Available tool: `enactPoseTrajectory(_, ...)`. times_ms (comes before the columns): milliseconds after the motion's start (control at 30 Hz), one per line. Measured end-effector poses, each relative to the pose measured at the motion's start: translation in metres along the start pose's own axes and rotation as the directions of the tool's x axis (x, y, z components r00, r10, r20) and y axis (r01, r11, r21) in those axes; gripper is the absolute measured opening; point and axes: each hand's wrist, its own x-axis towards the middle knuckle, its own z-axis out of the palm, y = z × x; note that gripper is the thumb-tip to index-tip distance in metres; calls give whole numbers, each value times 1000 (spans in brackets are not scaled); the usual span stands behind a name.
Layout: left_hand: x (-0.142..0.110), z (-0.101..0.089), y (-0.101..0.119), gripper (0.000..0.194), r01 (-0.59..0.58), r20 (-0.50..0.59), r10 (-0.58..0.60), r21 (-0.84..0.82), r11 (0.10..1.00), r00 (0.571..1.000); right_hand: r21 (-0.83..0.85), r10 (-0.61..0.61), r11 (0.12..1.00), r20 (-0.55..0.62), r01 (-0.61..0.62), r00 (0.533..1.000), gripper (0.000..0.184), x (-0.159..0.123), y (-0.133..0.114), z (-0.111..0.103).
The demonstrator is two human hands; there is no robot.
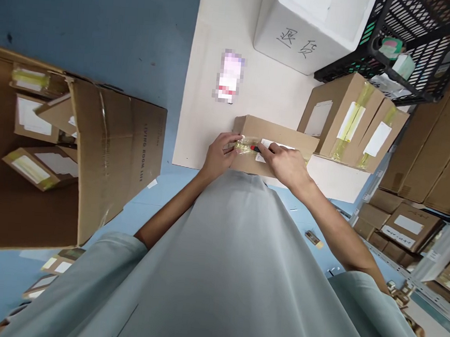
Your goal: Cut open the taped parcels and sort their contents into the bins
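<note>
Pinching small red-and-black tool [254, 148] in curled right hand [287, 165]; touching oblong brown cardboard box [278, 128] beneath with half-curled left hand [218, 156], unclear if gripping.

Plain brown on carton [278, 134] under right hand [287, 165]; translucent yellow on tape [245, 146] by left hand [219, 155]; red and black on tool [255, 148] between; off-white on tabletop [204, 84] beyond.

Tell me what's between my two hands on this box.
In the head view: yellowish tape and a red-and-black tool in your right hand.
</note>
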Motion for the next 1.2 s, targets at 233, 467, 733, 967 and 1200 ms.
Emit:
enactPoseTrajectory(233,-1,1,0,41,0,-18,1,33,999,1000,-2,-27,1000,55,27,998,59,-1,0,-4)
enactPoseTrajectory(467,1,0,2,45,50,-54,-45,81,995,998,-8,102,995,86,-102,991,47,-39,55,31)
enactPoseTrajectory(733,5,4,-2,52,101,-146,-78,152,983,986,71,274,959,24,-275,961,52,-109,144,105)
enactPoseTrajectory(967,2,14,7,49,70,-232,24,389,919,972,398,255,903,-193,-161,948,43,-95,171,180)
enactPoseTrajectory(1200,3,53,16,57,-233,43,284,694,681,958,690,358,724,-366,-7,859,52,-56,146,272)
